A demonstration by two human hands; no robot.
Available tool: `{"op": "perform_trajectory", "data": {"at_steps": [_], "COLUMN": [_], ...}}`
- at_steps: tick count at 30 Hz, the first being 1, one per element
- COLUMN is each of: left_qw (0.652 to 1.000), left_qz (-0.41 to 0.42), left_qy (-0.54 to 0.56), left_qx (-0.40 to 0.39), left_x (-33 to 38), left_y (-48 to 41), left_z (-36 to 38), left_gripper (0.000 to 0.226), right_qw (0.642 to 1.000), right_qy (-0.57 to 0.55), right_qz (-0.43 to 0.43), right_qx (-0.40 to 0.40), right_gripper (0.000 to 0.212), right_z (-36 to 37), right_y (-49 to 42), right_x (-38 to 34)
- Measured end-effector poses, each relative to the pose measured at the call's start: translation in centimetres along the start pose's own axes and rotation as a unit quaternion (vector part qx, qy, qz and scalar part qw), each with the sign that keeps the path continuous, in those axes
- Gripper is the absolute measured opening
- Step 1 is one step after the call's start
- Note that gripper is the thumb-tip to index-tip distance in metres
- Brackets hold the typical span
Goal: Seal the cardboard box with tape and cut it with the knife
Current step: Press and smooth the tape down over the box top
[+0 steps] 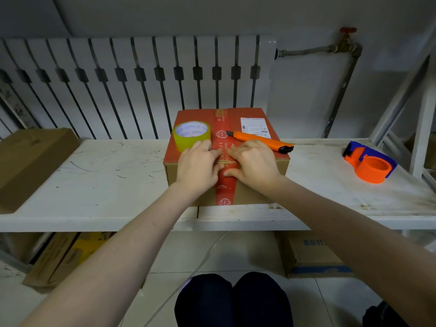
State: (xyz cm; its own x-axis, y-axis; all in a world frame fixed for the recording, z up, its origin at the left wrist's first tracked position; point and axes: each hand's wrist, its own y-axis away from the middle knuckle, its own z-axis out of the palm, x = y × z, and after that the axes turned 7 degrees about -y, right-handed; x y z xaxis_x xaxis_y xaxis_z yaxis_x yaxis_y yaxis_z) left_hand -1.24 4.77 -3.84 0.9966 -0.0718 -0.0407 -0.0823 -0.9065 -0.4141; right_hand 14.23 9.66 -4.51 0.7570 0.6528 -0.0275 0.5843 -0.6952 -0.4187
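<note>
A cardboard box (257, 187) with a red top stands on the white shelf (106, 182). A red printed tape strip (224, 185) runs over its top and down the front face. A yellowish tape roll (191, 136) stands on the box top at the left. An orange utility knife (259, 140) lies on the top at the right. My left hand (197, 167) and my right hand (253, 165) press flat on the box's near top edge, either side of the strip, fingertips on the tape. Neither hand grips anything.
An orange and blue tape dispenser (369, 162) sits on the shelf at the right. A flat brown carton (30, 161) lies at the left. A radiator (141, 86) and a pipe (339, 90) stand behind. More cartons (311, 253) lie under the shelf, beside my knees (233, 300).
</note>
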Motion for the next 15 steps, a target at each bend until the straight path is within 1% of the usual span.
{"op": "perform_trajectory", "data": {"at_steps": [4, 7, 9, 12, 15], "left_qw": [1.0, 1.0, 1.0, 0.999, 1.0], "left_qz": [-0.009, -0.01, 0.001, 0.011, -0.007], "left_qy": [0.0, 0.001, -0.002, -0.013, -0.013], "left_qx": [-0.011, -0.015, -0.02, -0.027, -0.015], "left_x": [0.3, 0.2, 0.0, -0.2, 0.2], "left_y": [0.0, -0.2, -0.2, -0.1, 0.1], "left_z": [-0.3, -0.3, -0.3, -0.4, -0.3], "left_gripper": [0.04, 0.041, 0.045, 0.052, 0.049], "right_qw": [0.998, 0.999, 0.999, 0.999, 0.998], "right_qy": [-0.009, 0.011, -0.005, -0.006, -0.022], "right_qz": [-0.01, -0.012, 0.015, 0.023, 0.025], "right_qx": [-0.058, -0.047, -0.033, -0.039, -0.052], "right_gripper": [0.047, 0.038, 0.039, 0.043, 0.041], "right_z": [-1.5, -2.2, -2.1, -1.6, -1.7], "right_y": [-0.9, -0.8, -0.2, 0.2, 0.2], "right_x": [0.5, 0.2, 0.0, -0.1, -0.2]}}
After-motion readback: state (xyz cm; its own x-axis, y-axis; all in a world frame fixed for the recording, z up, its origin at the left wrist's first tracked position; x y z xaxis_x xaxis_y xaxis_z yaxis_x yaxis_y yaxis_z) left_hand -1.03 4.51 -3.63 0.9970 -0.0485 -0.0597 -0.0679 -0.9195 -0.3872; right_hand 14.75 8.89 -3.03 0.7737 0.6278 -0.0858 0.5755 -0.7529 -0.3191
